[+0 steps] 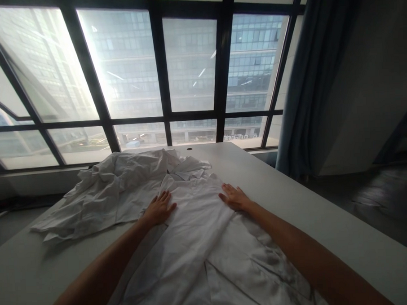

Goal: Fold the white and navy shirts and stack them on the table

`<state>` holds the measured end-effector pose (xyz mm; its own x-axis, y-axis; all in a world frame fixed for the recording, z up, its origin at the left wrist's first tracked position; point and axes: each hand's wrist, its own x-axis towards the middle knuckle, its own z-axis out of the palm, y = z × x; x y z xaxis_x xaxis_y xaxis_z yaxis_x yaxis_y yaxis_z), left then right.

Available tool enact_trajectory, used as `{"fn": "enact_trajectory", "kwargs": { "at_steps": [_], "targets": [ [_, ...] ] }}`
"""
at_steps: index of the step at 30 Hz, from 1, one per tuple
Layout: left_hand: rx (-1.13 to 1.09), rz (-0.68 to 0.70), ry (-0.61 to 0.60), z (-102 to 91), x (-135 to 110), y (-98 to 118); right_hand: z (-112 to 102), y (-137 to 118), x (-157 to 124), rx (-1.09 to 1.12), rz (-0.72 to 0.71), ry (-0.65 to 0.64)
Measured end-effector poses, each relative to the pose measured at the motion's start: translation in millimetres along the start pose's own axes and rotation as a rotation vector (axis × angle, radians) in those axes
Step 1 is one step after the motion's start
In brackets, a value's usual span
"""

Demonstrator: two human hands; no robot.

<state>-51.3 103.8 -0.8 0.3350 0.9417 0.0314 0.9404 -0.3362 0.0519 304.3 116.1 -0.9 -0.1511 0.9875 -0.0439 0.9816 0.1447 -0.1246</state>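
Observation:
A white shirt (196, 224) lies spread flat along the grey table (328, 219), its collar toward the window. My left hand (159, 208) rests flat on the shirt's left side, fingers stretched out, holding nothing. Flat on the shirt's right shoulder edge lies my right hand (235, 197), fingers extended and also holding nothing. Both forearms reach in from the bottom of the view.
A crumpled heap of white garments (110, 188) sits on the table to the left of the spread shirt. A large dark-framed window (163, 82) stands behind the table. A dark curtain (308, 85) hangs at right, with dark floor (377, 199) beyond the table's right edge.

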Motion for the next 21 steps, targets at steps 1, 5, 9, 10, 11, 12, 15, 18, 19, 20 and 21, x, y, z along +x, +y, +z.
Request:
{"fn": "enact_trajectory", "kwargs": {
  "at_steps": [1,5,9,10,11,12,15,18,19,20,21],
  "targets": [
    [0.001,-0.013,0.008,-1.2,-1,0,-1,5,-2,0.011,0.023,-0.005],
    [0.002,-0.050,0.048,-7.8,-11,-2,-8,23,-14,0.051,0.114,0.075],
    [0.008,-0.012,0.018,-3.4,-30,-7,-5,21,-32,0.043,0.035,0.063],
    [0.013,-0.006,0.015,-0.9,-34,-8,-3,17,-36,0.036,-0.012,0.039],
    [0.017,-0.002,0.017,1.5,-36,-8,0,13,-38,0.030,-0.054,0.010],
    [0.019,0.000,0.020,3.4,-37,-8,2,9,-40,0.024,-0.082,-0.019],
    [0.017,0.006,0.019,5.3,-35,-7,4,2,-41,0.004,-0.090,-0.050],
    [0.019,0.010,0.043,1.5,-35,-2,3,0,-41,-0.020,-0.090,-0.031],
    [0.020,-0.005,0.066,-0.9,-38,-1,3,-1,-42,-0.025,-0.083,-0.019],
    [0.023,-0.032,0.098,-3.8,-42,0,2,-1,-44,-0.026,-0.062,-0.001],
    [0.026,-0.076,0.137,-7.2,-49,0,2,0,-46,-0.024,-0.021,0.021]
  ]
}}
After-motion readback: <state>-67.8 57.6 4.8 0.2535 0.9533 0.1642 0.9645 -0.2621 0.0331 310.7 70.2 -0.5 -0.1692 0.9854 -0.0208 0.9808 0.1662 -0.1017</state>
